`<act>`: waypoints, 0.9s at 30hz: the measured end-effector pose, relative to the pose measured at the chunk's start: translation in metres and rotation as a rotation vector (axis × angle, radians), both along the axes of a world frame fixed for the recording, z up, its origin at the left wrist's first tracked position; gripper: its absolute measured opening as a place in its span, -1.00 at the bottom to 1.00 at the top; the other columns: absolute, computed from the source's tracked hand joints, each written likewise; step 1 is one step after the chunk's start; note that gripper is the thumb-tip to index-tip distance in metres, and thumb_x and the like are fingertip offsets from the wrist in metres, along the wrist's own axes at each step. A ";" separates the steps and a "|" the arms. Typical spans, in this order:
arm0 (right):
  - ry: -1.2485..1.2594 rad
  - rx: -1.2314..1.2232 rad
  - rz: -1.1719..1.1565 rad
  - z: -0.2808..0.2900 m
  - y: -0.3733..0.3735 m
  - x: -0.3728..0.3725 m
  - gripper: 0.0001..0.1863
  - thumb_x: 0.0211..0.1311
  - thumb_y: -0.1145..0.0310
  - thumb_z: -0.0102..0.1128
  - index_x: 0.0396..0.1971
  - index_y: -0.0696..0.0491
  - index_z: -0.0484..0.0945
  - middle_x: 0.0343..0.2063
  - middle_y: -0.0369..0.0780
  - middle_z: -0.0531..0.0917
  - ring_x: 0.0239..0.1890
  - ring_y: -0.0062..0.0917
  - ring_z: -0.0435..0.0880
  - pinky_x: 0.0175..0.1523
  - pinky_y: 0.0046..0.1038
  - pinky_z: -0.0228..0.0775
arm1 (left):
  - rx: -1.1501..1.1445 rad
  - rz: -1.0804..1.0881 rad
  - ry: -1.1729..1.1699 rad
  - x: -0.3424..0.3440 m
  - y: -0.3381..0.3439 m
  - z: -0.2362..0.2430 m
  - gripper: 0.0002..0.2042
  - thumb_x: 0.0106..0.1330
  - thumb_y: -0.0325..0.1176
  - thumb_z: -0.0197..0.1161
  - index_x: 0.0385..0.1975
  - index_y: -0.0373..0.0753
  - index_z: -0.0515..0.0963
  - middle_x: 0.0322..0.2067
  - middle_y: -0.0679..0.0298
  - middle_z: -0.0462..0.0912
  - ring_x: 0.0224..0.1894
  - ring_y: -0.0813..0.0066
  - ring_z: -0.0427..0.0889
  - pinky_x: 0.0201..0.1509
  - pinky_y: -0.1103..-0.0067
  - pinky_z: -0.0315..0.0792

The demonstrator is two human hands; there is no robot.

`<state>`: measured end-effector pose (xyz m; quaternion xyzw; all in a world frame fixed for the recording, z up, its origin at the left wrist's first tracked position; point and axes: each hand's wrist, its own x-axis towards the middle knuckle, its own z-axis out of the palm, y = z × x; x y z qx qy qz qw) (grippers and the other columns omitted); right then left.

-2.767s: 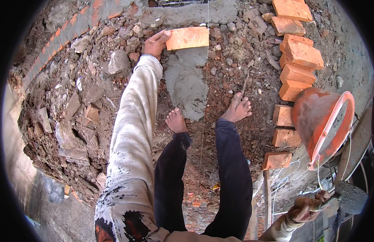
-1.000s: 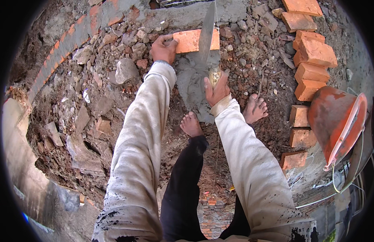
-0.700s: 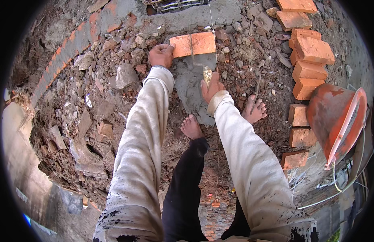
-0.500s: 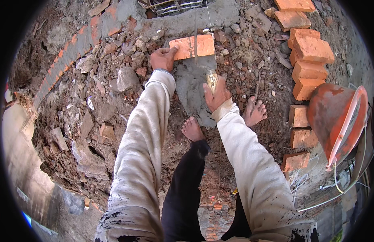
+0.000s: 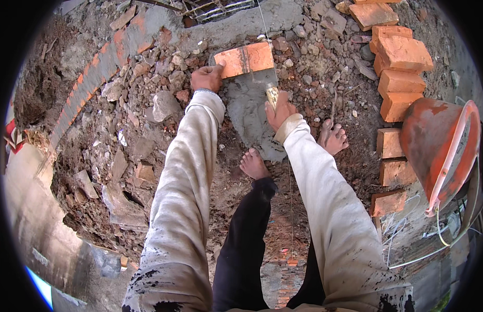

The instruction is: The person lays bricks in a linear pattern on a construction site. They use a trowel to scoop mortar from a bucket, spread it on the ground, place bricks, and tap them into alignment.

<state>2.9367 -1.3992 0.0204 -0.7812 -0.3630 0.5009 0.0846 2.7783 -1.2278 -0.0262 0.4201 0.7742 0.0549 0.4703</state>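
Head camera view: my left hand (image 5: 206,79) is closed on the left end of the brick (image 5: 231,63), thumb on the top face, probably to steady it while leaving the rest of it clear. The brick lies crosswise at the far end of a strip of mortar (image 5: 252,117), its right end close beside a thin string (image 5: 264,23), which I take for a straight guide. My right hand (image 5: 281,111) is wrapped around the handle of the trowel (image 5: 272,97), thumb along its side. I have the blade turned on edge over the middle of the brick, likely so its narrow side meets the clay; it is too blurred to tell whether it touches.

The brick is orange, flat and oblong, with a dry, grainy face. The mortar is grey and wet-looking, smeared in soft ridges, and it ends by my bare left foot (image 5: 254,164). Rough, angular rubble (image 5: 166,106) lies on both sides. More bricks (image 5: 405,54) stand in an uneven row on my right, perhaps set there to be within reach, next to a tipped, orange bucket (image 5: 426,138) with a round rim and a grey-smeared wall.
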 end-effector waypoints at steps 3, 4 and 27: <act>0.002 0.377 -0.174 0.006 -0.011 -0.007 -0.54 0.15 0.15 0.00 -0.12 0.16 0.15 -0.44 0.17 0.53 -0.35 0.13 0.50 -0.25 -0.06 0.34 | -0.033 0.016 0.003 -0.002 -0.003 0.002 -0.58 -0.04 -0.10 0.42 -0.48 -0.41 0.57 -0.62 0.26 0.56 -0.65 0.60 0.49 -0.54 0.68 0.44; 0.005 0.311 -0.163 0.008 -0.010 -0.010 -0.53 0.15 0.14 0.00 -0.09 0.15 0.15 -0.43 0.15 0.53 -0.33 0.13 0.50 -0.25 -0.07 0.35 | -0.023 0.023 0.005 -0.001 -0.001 0.003 -0.58 -0.04 -0.10 0.41 -0.48 -0.42 0.57 -0.62 0.26 0.56 -0.65 0.60 0.49 -0.54 0.68 0.44; -0.092 0.106 0.098 0.004 -0.001 -0.018 -0.56 0.18 0.14 0.01 -0.11 0.13 0.18 -0.49 0.10 0.51 -0.38 0.09 0.51 -0.30 -0.11 0.34 | 0.066 0.004 0.083 -0.012 0.000 -0.006 -0.63 -0.11 -0.03 0.42 -0.61 -0.28 0.64 -0.73 0.32 0.56 -0.69 0.58 0.50 -0.47 0.63 0.43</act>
